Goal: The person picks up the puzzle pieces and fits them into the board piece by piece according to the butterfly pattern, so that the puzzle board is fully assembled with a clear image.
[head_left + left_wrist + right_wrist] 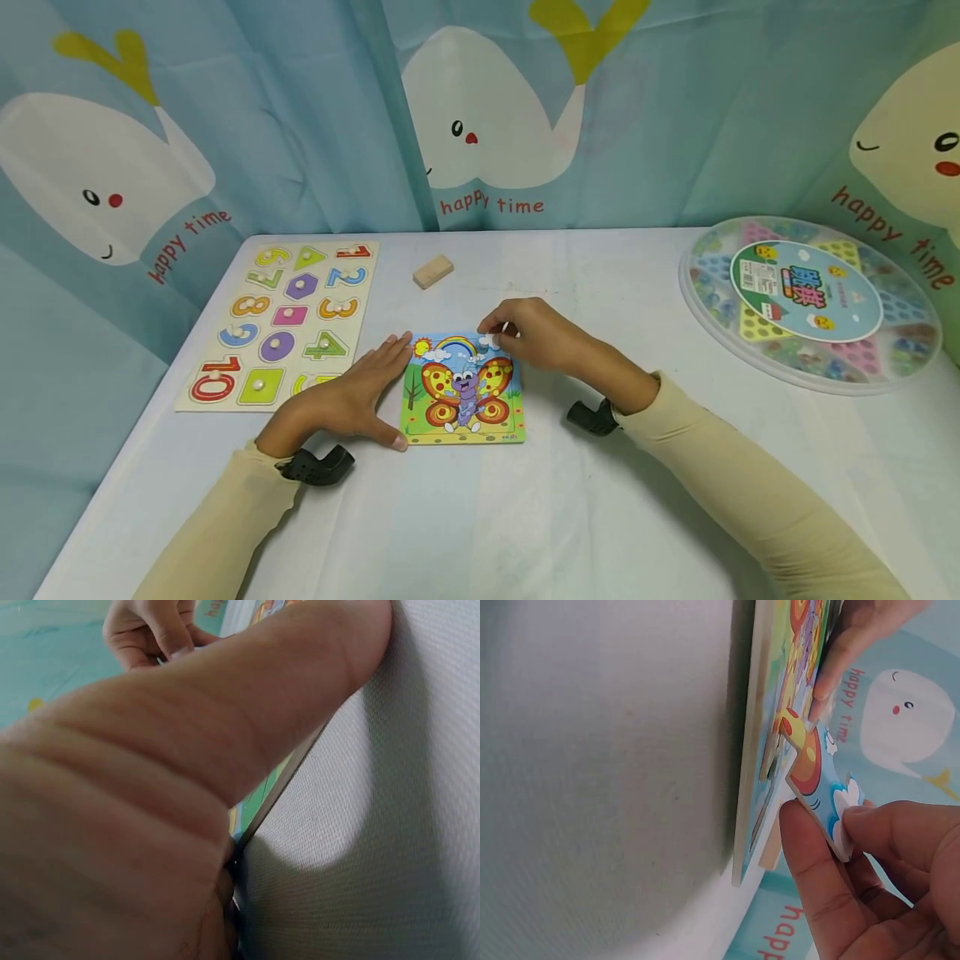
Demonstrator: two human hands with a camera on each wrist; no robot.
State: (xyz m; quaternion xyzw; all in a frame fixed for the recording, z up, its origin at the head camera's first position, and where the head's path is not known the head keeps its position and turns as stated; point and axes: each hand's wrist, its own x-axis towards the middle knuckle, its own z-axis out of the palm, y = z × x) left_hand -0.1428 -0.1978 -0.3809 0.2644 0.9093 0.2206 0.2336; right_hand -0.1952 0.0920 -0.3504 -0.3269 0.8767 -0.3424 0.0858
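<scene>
A butterfly jigsaw puzzle lies flat on the table, its picture showing a purple butterfly under a rainbow. My right hand is over its top right corner. In the right wrist view, thumb and fingers pinch a puzzle piece with part of an orange wing and a white cloud, tilted up from the board. My left hand spans the puzzle's left side, fingers stretched to the upper left corner and thumb at the lower left one. In the left wrist view the left thumb hides much of the board.
To the left lies a wooden number and shape board with knobbed pieces, partly under the left hand. A small wooden block sits behind the puzzle. At the right is a round Chinese checkers box. A blue whale-print curtain hangs behind the table.
</scene>
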